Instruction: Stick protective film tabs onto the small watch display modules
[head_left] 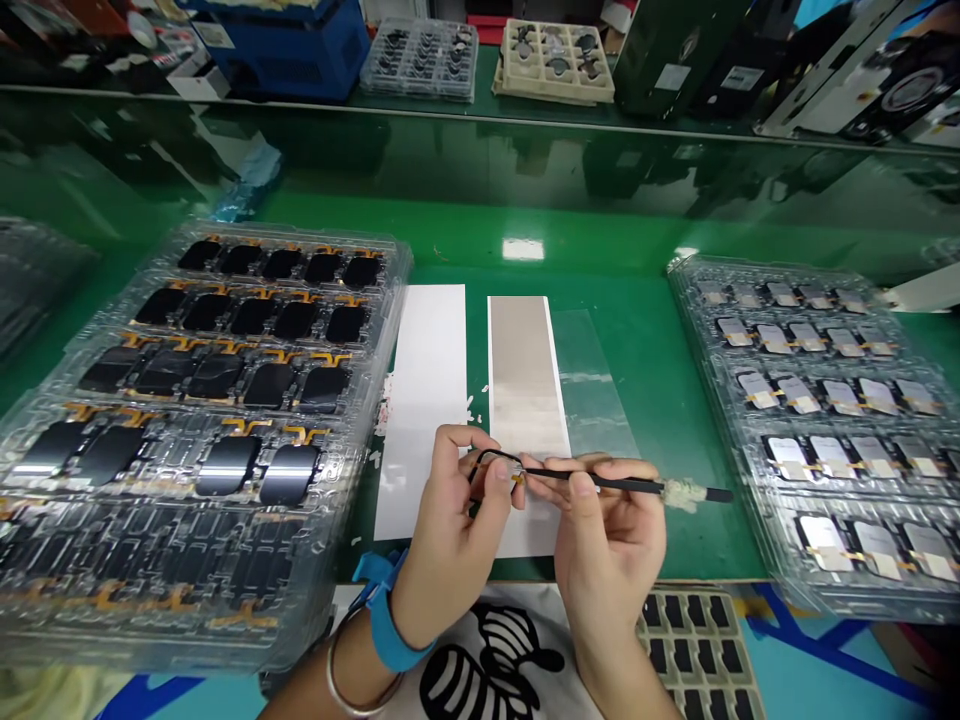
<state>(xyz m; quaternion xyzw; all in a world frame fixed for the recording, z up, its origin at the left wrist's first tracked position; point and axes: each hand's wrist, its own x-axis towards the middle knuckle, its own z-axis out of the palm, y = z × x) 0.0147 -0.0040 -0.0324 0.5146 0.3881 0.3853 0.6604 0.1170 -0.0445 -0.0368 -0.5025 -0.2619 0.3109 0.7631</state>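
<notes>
My left hand [454, 520] is closed around a small display module [486, 456] with a dark edge and an orange flex tab, held nearly edge-on between thumb and fingers. Most of its face is hidden by the fingers. In my right hand [615, 535] I grip black tweezers [630, 484], whose tip reaches the module's right edge. Pale wrapping [681, 494] surrounds the tweezers near their back end. Below both hands lie a white paper strip [429, 400] and a grey-beige sheet with white borders [523, 370].
On the left, a clear tray stack [375, 345] holds rows of black screens. Another clear tray [720, 400] with silver-backed modules stands on the right. Transparent film [592, 370] lies on the green mat [652, 340]. A shelf behind carries part trays [559, 60] and a blue machine [281, 50].
</notes>
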